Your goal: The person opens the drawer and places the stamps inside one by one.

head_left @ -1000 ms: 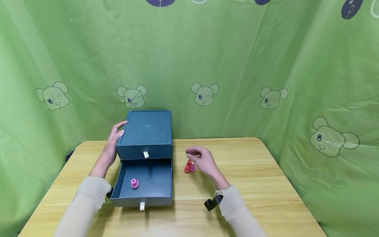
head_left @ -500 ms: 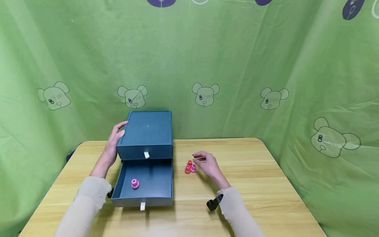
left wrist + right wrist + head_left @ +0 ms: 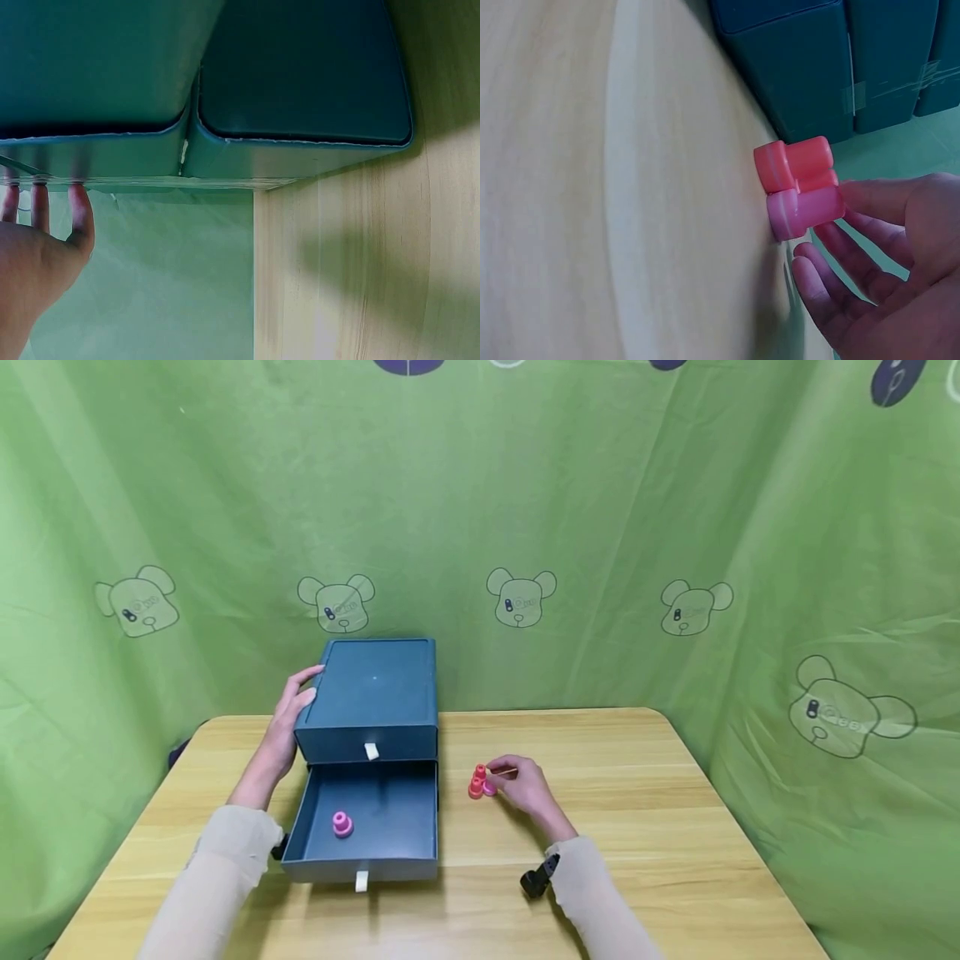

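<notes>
In the head view, my left hand (image 3: 283,725) rests against the left side of a dark blue two-drawer box (image 3: 378,689), fingertips at its top edge. The left wrist view shows those fingers extended along the box's wall. My right hand (image 3: 522,783) reaches to a cluster of small stepped plastic pegs on the table. Its thumb and fingertips are right at the pink peg (image 3: 810,210), spread around its narrow end. Two red pegs stand close beside it, the front one (image 3: 476,788) nearest the box. Another pink peg (image 3: 342,825) stands inside the pulled-out lower drawer (image 3: 390,870).
The upper drawer is closed, with a white pull tab (image 3: 371,751). A matching tab (image 3: 362,882) hangs from the lower drawer's front. The wooden table (image 3: 637,827) extends to the right, and a green curtain (image 3: 600,510) hangs behind and around it.
My right hand has moved down and slightly right, from above the pegs to beside the pink one. My left hand, the box and the peg in the drawer have stayed in place.
</notes>
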Demonstrator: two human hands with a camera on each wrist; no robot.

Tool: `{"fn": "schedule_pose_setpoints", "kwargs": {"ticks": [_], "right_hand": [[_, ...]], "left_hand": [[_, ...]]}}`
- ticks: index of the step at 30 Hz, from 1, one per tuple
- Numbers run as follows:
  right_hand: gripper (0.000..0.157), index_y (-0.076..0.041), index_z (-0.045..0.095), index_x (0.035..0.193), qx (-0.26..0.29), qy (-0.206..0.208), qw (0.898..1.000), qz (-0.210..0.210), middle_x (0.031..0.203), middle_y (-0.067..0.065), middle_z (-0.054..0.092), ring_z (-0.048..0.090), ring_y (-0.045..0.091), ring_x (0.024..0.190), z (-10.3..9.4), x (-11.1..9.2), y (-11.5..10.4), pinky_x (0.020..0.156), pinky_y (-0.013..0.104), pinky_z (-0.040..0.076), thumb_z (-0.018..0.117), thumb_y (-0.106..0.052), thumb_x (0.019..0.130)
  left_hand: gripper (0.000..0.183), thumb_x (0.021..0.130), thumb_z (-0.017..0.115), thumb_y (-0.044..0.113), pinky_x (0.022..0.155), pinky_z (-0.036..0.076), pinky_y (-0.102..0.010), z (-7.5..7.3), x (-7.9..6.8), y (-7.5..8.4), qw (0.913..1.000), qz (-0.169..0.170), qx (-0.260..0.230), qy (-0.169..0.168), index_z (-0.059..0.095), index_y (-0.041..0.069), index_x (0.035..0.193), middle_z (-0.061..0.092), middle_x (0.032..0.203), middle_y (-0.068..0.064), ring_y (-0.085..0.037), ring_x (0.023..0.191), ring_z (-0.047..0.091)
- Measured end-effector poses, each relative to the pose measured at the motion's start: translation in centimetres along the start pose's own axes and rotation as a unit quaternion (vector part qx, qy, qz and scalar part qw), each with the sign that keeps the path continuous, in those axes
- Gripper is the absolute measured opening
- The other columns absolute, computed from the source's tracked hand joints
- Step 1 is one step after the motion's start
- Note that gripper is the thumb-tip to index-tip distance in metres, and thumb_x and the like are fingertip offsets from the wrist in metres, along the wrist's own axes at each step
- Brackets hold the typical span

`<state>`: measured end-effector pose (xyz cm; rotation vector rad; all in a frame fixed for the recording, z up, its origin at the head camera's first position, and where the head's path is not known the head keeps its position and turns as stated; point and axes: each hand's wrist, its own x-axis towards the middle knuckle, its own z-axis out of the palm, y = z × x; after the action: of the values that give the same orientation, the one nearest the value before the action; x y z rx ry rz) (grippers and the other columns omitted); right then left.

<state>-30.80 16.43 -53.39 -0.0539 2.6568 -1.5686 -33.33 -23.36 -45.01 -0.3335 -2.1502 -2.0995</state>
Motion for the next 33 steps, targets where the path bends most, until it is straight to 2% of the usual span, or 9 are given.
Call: {"fn": "schedule_pose_setpoints", "kwargs": {"ticks": [8,15,23,33], "right_hand": [[0.011,-0.005,0.076,0.104,0.010,-0.001,1.000,0.002,0.097,0.010,0.073,0.066,0.019,0.084,0.03,-0.05,0.49,0.077,0.034,0.057,0.074,-0.006,0.093],[0.009,-0.004,0.077,0.103,-0.010,0.019,1.000,-0.020,0.095,0.010,0.073,0.066,0.016,0.081,0.01,0.07,0.51,0.074,0.029,0.056,0.073,-0.006,0.094],[0.010,-0.001,0.076,0.103,-0.006,0.039,0.999,-0.015,0.092,0.012,0.072,0.067,0.018,0.079,-0.06,0.12,0.55,0.073,0.031,0.058,0.071,-0.005,0.095],[0.011,-0.002,0.077,0.103,-0.007,0.071,0.997,-0.003,0.091,0.010,0.074,0.066,0.016,0.078,-0.50,0.49,0.53,0.074,0.029,0.056,0.074,-0.007,0.094]], "left_hand": [[0.056,0.107,0.039,0.042,0.113,0.022,-0.045,0.02,-0.13,-0.10,1.0000,-0.004,0.002,0.000,0.036,0.026,0.160,0.023,0.167,-0.005,-0.025,0.144,0.030],[0.056,0.107,0.039,0.044,0.111,0.025,-0.043,0.04,0.00,0.01,1.0000,-0.005,0.001,0.000,0.036,0.027,0.160,0.023,0.167,-0.006,-0.026,0.142,0.031],[0.056,0.107,0.039,0.043,0.117,0.019,-0.052,0.04,-0.04,-0.09,1.0000,-0.006,0.003,0.000,0.036,0.027,0.161,0.021,0.168,-0.005,-0.028,0.147,0.027],[0.056,0.107,0.039,0.043,0.112,0.025,-0.044,-0.01,0.00,-0.02,1.0000,-0.003,0.001,-0.002,0.036,0.027,0.160,0.023,0.167,-0.006,-0.026,0.142,0.032]]}}
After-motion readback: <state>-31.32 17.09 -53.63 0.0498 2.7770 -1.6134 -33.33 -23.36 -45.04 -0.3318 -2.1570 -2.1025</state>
